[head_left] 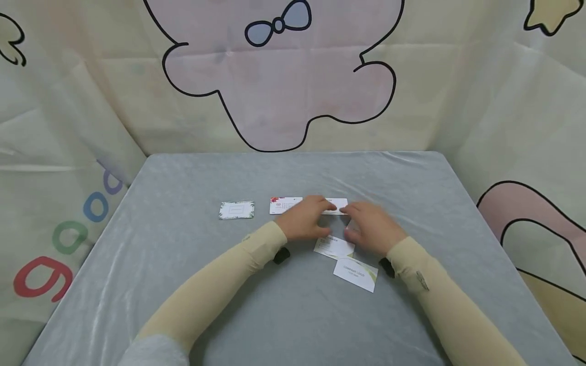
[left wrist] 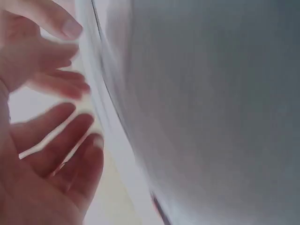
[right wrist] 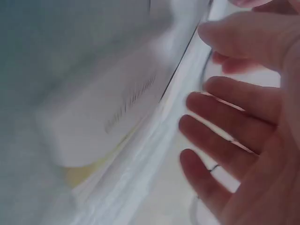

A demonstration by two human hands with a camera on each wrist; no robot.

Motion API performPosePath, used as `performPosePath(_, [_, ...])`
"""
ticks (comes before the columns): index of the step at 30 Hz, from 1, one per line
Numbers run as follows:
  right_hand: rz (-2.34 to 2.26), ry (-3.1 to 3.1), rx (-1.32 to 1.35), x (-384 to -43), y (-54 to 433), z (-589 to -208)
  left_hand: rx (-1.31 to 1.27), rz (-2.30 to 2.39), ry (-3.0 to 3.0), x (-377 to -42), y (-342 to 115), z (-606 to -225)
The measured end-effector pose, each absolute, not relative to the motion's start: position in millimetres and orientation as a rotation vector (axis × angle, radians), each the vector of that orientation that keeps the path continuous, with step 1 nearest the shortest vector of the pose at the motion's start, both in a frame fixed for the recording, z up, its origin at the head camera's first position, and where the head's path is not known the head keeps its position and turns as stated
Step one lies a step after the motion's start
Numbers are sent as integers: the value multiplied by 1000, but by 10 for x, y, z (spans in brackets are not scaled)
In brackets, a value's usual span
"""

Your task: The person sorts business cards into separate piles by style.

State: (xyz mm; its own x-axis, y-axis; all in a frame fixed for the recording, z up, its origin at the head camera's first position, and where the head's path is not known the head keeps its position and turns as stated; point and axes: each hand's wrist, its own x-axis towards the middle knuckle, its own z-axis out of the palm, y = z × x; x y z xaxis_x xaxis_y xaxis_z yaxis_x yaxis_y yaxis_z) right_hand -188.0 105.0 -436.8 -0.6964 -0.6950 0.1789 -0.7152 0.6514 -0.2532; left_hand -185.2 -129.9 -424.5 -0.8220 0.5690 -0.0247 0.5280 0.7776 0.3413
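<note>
My left hand point(head_left: 303, 218) reaches over the white cards at the middle of the table, its fingertips at a white card point(head_left: 339, 203) that it partly covers. From the other side my right hand point(head_left: 374, 227) brings its fingertips to the right end of that same card. In the wrist views the fingers point(left wrist: 89, 161) of the left hand and the fingers point(right wrist: 225, 140) of the right are relaxed and slightly spread. A card with red flowers point(head_left: 285, 205) lies just left. Below the hands are a printed white card point(head_left: 333, 247) and a company logo card point(head_left: 356, 274), their edges meeting.
A card with a leafy border point(head_left: 236, 210) lies apart to the left. Grey cloth covers the table point(head_left: 183, 264). A cartoon-printed curtain point(head_left: 284, 101) hangs behind the far edge and along both sides.
</note>
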Motion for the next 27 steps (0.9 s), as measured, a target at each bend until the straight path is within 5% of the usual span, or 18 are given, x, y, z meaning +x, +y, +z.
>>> performPosePath(10, [391,-2642,1172,-882,1291,-4480,1119,493,2656,-1202,-1131,-4265])
performPosePath(27, [382,-2713,1185,-1059,1164,-4410,919,506,2686,-1238,-1213,-4254])
